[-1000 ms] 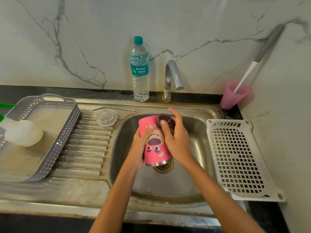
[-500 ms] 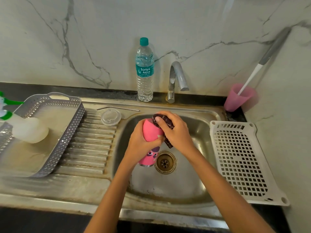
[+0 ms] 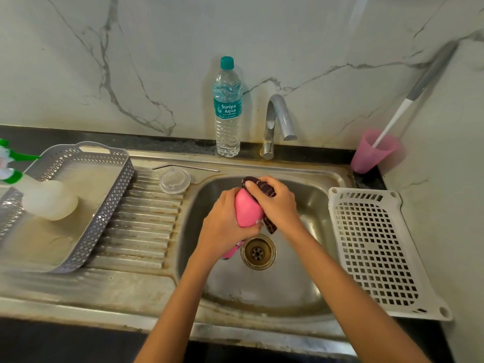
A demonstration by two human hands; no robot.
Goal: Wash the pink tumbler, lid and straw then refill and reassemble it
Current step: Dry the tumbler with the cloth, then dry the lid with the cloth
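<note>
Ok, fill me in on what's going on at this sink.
A person is scrubbing the pink tumbler over the sink basin. The left hand grips the tumbler, and the right hand holds a dark scrub pad against its side. The clear lid and the metal straw lie on the drainboard to the left of the basin. No water shows coming from the tap. A water bottle stands capped beside it.
</note>
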